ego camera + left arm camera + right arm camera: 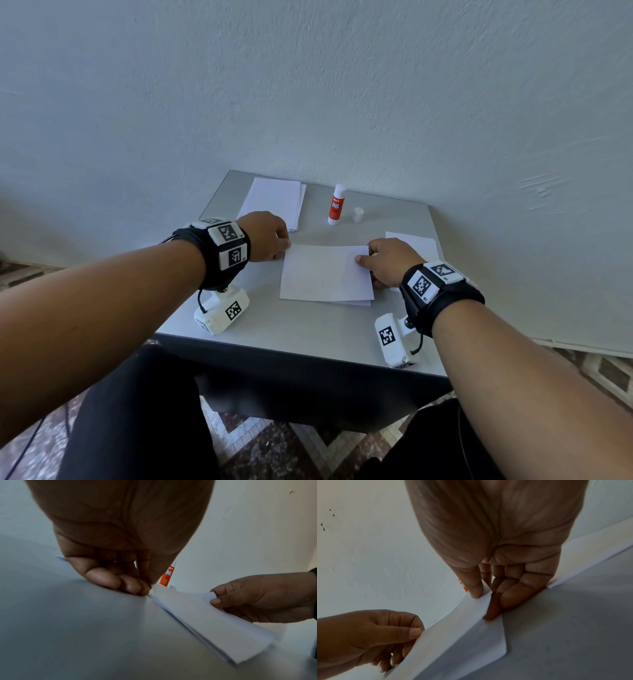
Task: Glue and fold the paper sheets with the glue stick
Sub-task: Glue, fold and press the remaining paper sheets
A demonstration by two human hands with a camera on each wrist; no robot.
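Note:
A white paper sheet point(325, 272) lies folded over itself in the middle of the grey table point(274, 329), its upper layer lifted at the far edge. My left hand point(270, 236) pinches the sheet's far left corner between thumb and fingers point(130, 585). At the far right corner my right hand point(383, 257) pinches the same sheet point(462, 628), thumb on top. The sheet point(205, 618) bows upward between both hands. Behind it an orange-and-white glue stick point(336, 205) stands upright and uncapped, with its white cap point(358, 214) just to the right.
A stack of white sheets point(274, 200) lies at the table's far left. More white paper point(416, 245) sits at the right edge behind my right hand. A pale wall point(342, 102) rises directly behind the table. My legs are under the near edge.

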